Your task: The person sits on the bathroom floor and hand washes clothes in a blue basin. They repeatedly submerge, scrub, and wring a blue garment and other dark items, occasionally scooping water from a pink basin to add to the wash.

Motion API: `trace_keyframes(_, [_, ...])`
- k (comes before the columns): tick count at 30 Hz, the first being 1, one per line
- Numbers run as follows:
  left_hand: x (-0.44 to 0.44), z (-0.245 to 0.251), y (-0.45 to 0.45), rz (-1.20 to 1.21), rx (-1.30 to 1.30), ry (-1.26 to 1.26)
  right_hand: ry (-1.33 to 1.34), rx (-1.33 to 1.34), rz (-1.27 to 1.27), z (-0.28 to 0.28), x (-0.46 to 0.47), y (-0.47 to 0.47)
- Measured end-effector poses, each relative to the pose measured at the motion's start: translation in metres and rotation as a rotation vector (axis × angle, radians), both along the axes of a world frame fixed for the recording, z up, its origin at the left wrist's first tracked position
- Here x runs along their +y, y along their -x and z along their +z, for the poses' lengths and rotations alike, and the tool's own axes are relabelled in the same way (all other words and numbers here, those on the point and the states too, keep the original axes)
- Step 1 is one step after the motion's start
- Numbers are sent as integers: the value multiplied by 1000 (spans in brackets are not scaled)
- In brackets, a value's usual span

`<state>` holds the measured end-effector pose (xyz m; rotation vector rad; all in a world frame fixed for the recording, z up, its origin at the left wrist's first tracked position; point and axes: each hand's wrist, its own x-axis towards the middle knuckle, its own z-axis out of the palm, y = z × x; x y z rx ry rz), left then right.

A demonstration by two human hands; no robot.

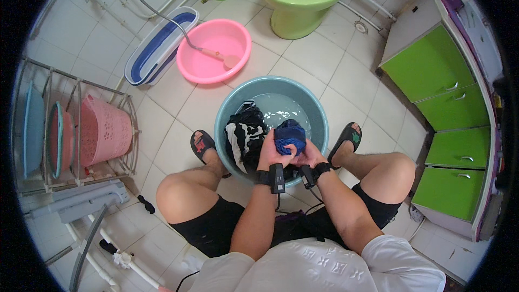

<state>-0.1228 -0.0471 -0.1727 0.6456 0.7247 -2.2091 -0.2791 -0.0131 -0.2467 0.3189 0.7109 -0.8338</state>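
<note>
Between my feet stands a blue-green plastic basin [224,103] with water [279,107] in it. My left hand [275,152] and my right hand [310,156] hold a bundled dark blue cloth [290,138] between them, above the near part of the basin. The fingers of both hands curl around its lower side and partly hide one another. Black and white wet clothes [246,138] lie heaped in the basin's left part, beside my left hand. Dark cloth also shows beneath my wrists. Each wrist bears a strapped black device with a cable.
A pink basin [194,65] with a shower head [231,61] and hose stands beyond, beside a folded blue-white tub [136,65]. A green toilet [282,22] is ahead. A metal rack [91,72] with basins stands left, green cabinets [429,65] right. My slippered feet flank the basin.
</note>
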Motion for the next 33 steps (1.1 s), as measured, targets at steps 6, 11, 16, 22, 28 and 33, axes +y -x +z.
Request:
trace_keyframes(6, [6,-51,-14,-137,-273,-24,429,1106,308,-20,-16,33])
trace_keyframes(11, [24,-59,6,-209,-819,155,360,1098,413,15,-29,32])
trace_keyframes(16, [30,-50,29,-53,-825,319,462,1120,422,61,-12,-8])
trace_keyframes(22, [24,-71,29,-76,-832,166,494,714,571,83,-20,16])
trace_keyframes(28, [24,-88,25,43,-793,29,458,1192,674,62,-33,11])
trace_keyframes(33, [21,-88,25,64,-468,123,842,1700,467,65,-6,-28])
